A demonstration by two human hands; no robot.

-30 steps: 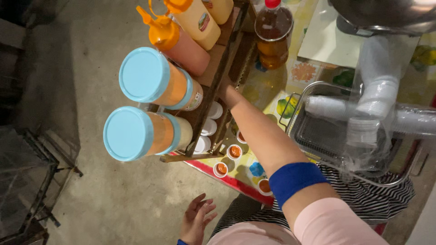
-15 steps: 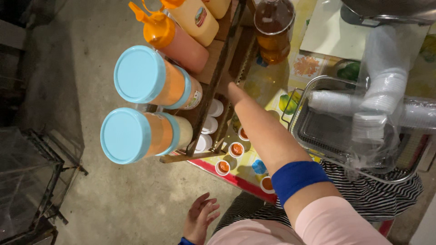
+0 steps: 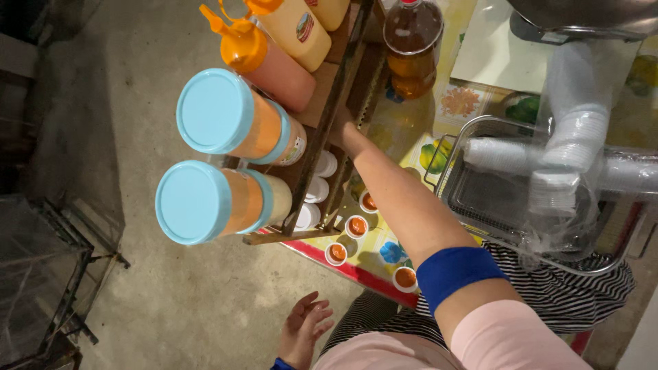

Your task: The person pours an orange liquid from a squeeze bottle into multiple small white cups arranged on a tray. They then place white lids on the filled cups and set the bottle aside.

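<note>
While the right hand (image 3: 340, 130) reaches into the wooden rack (image 3: 329, 116), its grip hidden, the left hand (image 3: 305, 329) hangs open and empty; a careless forearm risks upsetting the sauce cups (image 3: 356, 226) beneath.

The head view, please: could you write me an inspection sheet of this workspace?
Surface: table under a yellow flowered cloth.
Job's things: wooden rack of sauce bottles; two blue-lidded jars; small filled sauce cups.
Clutter: dark bottle; bagged stacks of white cups in a wire basket.
Hands: right hand reaches the rack, fingers hidden; left hand open, low, empty.
Cables: nothing seen.
Surroundings: concrete floor.
</note>
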